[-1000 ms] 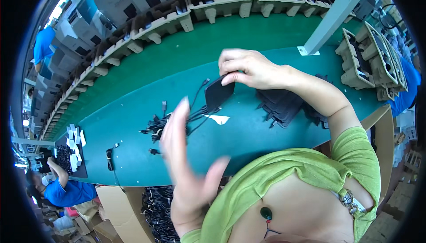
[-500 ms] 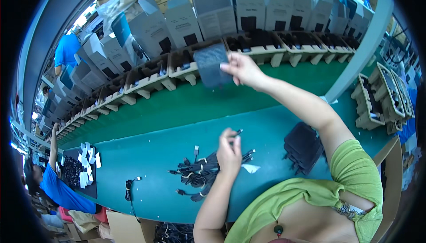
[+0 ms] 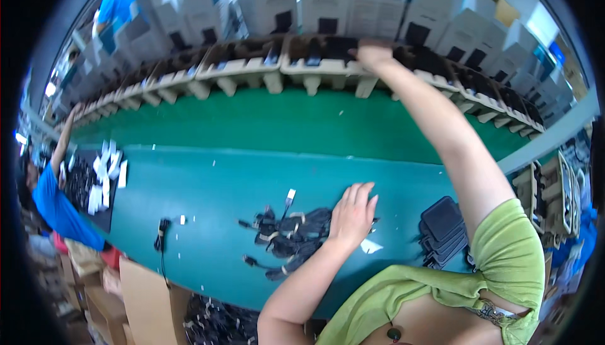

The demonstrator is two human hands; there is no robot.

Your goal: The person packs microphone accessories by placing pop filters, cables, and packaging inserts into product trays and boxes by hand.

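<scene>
My right hand (image 3: 374,55) reaches into the row of moulded pulp trays at the far side, over a tray (image 3: 296,67) with dark items in it. It is blurred, and whether its fingers hold anything is hidden. On the teal table my left hand (image 3: 353,214) rests with fingers stretched out, beside a pile of bundled black cables (image 3: 290,234). A cable end pokes out by its thumb side. To the right, next to my right arm, lies a stack of flat black rounded-corner pieces (image 3: 443,225).
Open grey-white boxes (image 3: 324,4) stand behind the trays. A single tied cable (image 3: 162,234) lies at left. A co-worker in blue (image 3: 66,203) reaches toward the trays beside a dark mat (image 3: 104,209). A carton of cables (image 3: 217,323) sits below the near edge.
My right hand has moved away from me into the trays; the dark mesh-like flat piece no longer shows in it. My left hand has lowered and its fingers have straightened. The view has shifted.
</scene>
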